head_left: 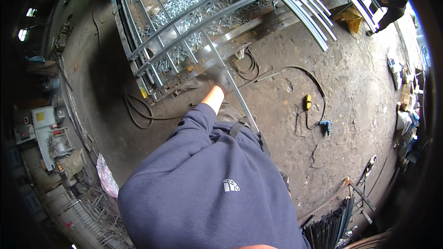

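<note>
My left hand (218, 75), in a dark glove, reaches forward from a dark blue sleeve and is smeared by motion. It is right against a long, thin metal bar (237, 93); whether its fingers close round the bar cannot be made out. The bar slants from the edge of the workbench (251, 37) back to my right side. Beyond the hand, two parallel metal rails (203, 11) lie over crossing bars, forming a frame (159, 41). A heap of small shiny metal pieces (184, 7) is spread underneath. My right hand does not show.
Several curved-looking metal rails (300, 7) jut over the bench's right side, near a dark-clothed person (394, 11). Cable (249, 67) coils on the floor before the bench. A yellow device (308, 102) and a blue power tool (326, 127) lie right. Dark rods (330, 223) are bundled lower right.
</note>
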Available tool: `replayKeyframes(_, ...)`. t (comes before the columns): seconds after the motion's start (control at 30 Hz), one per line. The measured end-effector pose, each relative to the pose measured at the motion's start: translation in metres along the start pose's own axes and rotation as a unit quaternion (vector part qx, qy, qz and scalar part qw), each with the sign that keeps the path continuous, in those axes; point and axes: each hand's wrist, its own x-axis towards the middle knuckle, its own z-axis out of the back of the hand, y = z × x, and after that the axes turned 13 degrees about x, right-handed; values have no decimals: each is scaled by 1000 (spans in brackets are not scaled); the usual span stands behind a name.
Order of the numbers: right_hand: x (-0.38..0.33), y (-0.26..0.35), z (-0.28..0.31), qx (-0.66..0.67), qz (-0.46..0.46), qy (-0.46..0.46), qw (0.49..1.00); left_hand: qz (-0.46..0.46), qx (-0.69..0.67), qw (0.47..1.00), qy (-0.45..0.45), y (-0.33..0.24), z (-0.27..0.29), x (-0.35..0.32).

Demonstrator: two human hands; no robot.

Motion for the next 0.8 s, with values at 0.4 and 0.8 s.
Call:
replayKeyframes(0.4, 81, 43, -35, 104, -78, 68, 989, 110, 227, 965, 73, -63, 4, -62)
replayKeyframes(0.8, 118, 92, -56, 65, -76, 29, 995, 184, 213, 958, 57, -74, 0, -29)
